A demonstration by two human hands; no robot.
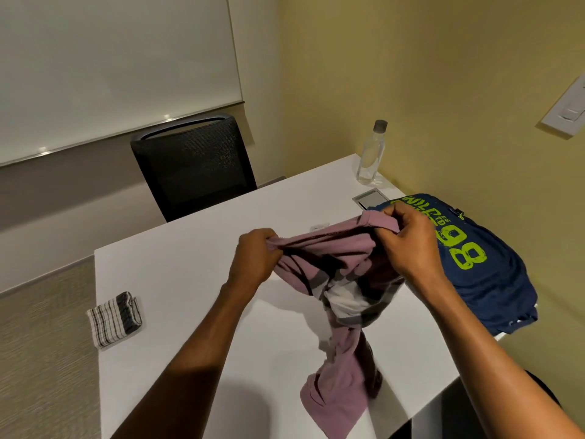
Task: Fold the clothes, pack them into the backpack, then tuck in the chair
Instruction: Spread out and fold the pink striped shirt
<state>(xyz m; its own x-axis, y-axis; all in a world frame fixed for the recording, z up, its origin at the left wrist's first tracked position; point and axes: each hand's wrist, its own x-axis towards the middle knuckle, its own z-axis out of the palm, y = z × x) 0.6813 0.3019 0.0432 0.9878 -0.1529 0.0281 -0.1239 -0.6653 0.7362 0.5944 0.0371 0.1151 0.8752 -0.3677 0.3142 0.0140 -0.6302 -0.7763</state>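
Observation:
A mauve shirt with grey and white blocks [338, 277] hangs bunched above the white table [190, 274], its lower end trailing on the tabletop near the front edge. My left hand [256, 255] grips its upper edge on the left. My right hand [408, 245] grips the same edge on the right. A navy shirt with lime-green print [484, 267] lies draped over a bulky thing at the table's right edge; what is under it is hidden. A folded striped cloth [114, 318] lies at the table's left edge. A black mesh chair [193, 163] stands at the far side.
A clear plastic bottle [371, 153] stands at the far right corner, next to a metal cable hatch [370, 198] set in the tabletop. A yellow wall with a switch plate [566, 112] runs along the right. A whiteboard [110, 64] hangs behind the chair.

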